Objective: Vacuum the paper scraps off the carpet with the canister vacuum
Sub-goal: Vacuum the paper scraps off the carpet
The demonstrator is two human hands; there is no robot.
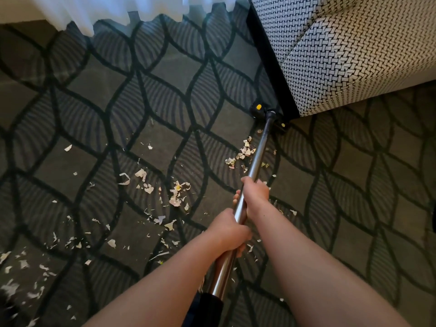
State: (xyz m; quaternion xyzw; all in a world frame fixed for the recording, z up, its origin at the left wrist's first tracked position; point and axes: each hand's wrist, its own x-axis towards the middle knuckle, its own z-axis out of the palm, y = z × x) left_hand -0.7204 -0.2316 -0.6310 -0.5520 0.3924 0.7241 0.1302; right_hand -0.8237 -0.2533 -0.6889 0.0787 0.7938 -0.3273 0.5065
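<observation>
Metal tube, gripped by left hand low and right hand higher, both curled round it; floor head on carpet, just beside sofa base. Probably stiff, light, slippery: best held mid-tube. Paper scraps scattered leftward, likely featherlight.

Dim indoor shot, lit by daylight from the top of the frame.

The white curtain along the upper left is blown out, its folds nearly lost. Light spreads from there over the carpet, which darkens toward the lower left and the right edge. The upholstered seat at upper right is the best-lit surface. A bright streak of glare runs along the metal wand. The paper scraps are crisp mid-frame but smeared and soft in the lower left corner. Wide-angle distortion bends the carpet's pattern lines near the edges.
</observation>
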